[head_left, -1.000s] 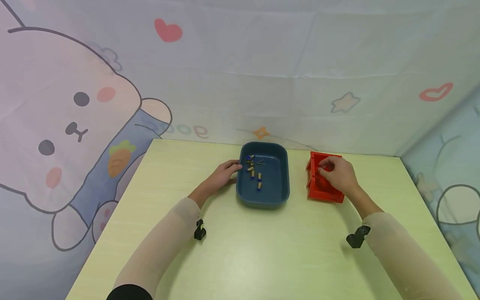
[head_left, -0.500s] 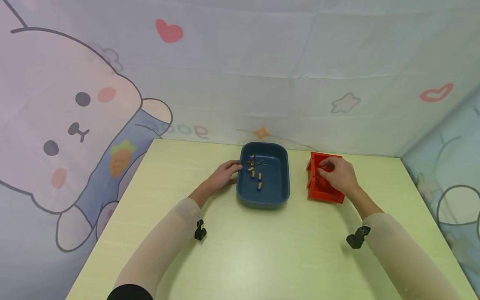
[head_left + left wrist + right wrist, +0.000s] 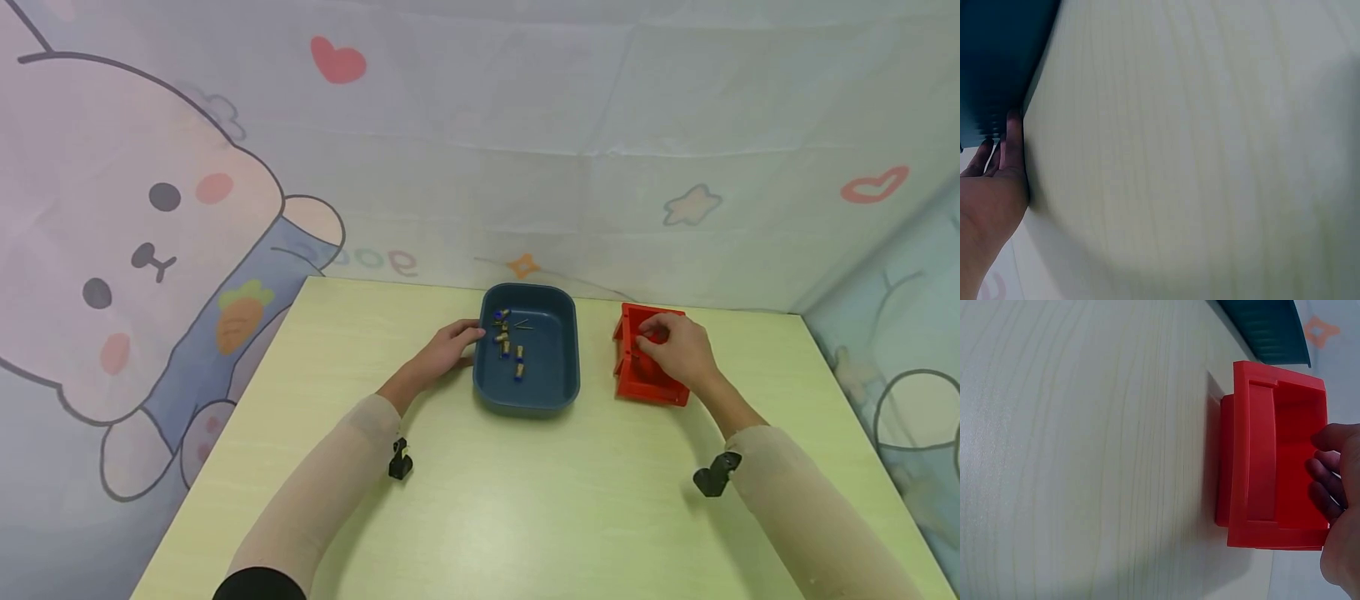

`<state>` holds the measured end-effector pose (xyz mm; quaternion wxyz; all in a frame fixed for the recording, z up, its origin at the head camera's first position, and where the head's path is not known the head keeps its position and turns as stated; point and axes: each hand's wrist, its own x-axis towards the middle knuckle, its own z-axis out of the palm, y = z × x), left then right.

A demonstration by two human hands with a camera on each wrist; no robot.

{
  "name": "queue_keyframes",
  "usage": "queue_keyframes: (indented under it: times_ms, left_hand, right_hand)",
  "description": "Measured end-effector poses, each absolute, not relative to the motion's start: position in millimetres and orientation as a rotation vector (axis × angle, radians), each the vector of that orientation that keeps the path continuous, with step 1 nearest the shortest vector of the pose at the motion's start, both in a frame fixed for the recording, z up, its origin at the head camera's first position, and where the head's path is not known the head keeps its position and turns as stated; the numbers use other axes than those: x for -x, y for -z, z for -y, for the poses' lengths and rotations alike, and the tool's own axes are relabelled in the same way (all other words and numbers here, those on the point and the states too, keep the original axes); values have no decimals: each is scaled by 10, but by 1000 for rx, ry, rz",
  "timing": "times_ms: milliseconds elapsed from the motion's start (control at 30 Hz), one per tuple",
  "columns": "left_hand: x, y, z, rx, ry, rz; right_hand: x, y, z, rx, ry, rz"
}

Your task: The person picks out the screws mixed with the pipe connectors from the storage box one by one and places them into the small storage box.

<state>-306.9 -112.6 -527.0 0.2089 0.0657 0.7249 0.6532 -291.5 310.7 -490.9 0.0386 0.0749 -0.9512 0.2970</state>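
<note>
My left hand (image 3: 447, 346) rests against the left wall of a dark blue tray (image 3: 551, 367), its fingers along the side in the left wrist view. Inside the tray lie several small brass fittings (image 3: 519, 372) with blue ends and a couple of thin metal pins (image 3: 523, 327). Over a red plastic bin (image 3: 648, 392), my right hand (image 3: 681, 348) reaches in with bent fingers. In the right wrist view its thumb and fingers stand a little apart, with nothing visible between them. A small thin dark piece (image 3: 636, 357) shows in the bin beneath the fingertips.
Both containers stand side by side near the back of the pale wooden table (image 3: 525, 508), the bin right of the tray. A printed cloth (image 3: 480, 167) hangs right behind the table's back edge. A small black device (image 3: 716, 475) sits at the right wrist.
Both hands and both containers stay in place. The small thin dark piece inside the bin, below the right fingertips, was not visible one second ago.
</note>
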Motion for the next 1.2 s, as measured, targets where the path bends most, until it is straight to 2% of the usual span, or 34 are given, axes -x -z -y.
queue_keyframes:
  times_ms: [800, 1200]
  left_hand:
    - [3084, 5270, 1118, -176, -1823, -2001]
    - [3088, 5276, 1123, -176, -1820, -2001]
  right_hand:
    - [2911, 4785, -3155, -223, -1037, 2900]
    - [2909, 4673, -2940, -302, -1096, 2831]
